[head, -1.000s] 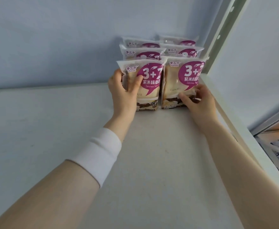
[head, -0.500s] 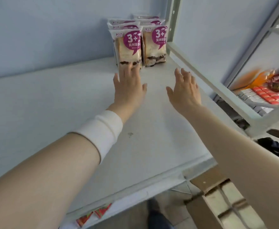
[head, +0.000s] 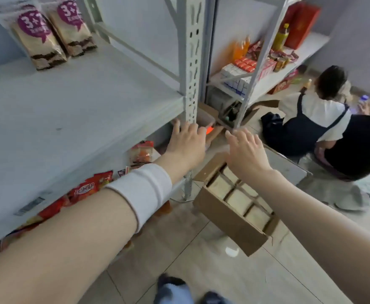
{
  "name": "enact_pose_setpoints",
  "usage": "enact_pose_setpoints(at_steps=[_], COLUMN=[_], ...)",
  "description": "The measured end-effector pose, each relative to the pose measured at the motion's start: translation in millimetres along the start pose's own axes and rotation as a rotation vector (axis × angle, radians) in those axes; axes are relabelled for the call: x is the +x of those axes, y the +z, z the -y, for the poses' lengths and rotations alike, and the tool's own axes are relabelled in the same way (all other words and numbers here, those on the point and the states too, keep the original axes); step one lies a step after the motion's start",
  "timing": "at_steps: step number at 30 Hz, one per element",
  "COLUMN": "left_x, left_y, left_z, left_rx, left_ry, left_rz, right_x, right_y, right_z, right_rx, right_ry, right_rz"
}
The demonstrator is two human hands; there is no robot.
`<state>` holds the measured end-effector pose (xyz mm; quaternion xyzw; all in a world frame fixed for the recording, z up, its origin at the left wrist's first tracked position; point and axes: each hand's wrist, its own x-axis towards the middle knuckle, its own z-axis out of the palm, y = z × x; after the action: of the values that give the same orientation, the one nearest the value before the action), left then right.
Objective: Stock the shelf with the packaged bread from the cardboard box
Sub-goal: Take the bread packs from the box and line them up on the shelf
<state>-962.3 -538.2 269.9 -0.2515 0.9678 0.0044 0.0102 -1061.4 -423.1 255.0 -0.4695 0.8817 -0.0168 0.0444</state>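
Packaged bread [head: 48, 38] with purple labels stands upright in rows at the back left of the pale grey shelf [head: 74, 106]. On the floor to the right sits an open cardboard box [head: 230, 216] with several bread packs [head: 239, 199] inside. My left hand [head: 187, 143], a white band on its wrist, hovers with fingers spread in front of the shelf's upright post. My right hand [head: 244, 150] is spread above the far end of the box. Both hands hold nothing.
A perforated metal post [head: 191, 62] stands at the shelf's front right corner. Red snack packets [head: 85, 190] lie on the lower shelf. A neighbouring rack [head: 265, 69] holds bottles and boxes. Two people [head: 311, 115] crouch on the floor at right. My shoes [head: 179, 288] are at the bottom.
Both hands let go of the front bread packs and drew back off the shelf, down and right toward the box. My view swung downward and to the right.
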Motion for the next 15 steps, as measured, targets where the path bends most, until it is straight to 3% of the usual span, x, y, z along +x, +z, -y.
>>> enact_pose_setpoints(at_steps=[7, 15], left_x=[33, 129], left_y=[108, 265], left_z=[-114, -166], left_rx=[-0.149, -0.331], left_ry=[0.103, 0.042], left_rz=[0.343, 0.643], right_x=[-70, -55], right_y=[102, 243], right_z=[-131, -179], right_rx=[0.127, 0.431], right_ry=[0.394, 0.719], right_rz=[0.294, 0.576])
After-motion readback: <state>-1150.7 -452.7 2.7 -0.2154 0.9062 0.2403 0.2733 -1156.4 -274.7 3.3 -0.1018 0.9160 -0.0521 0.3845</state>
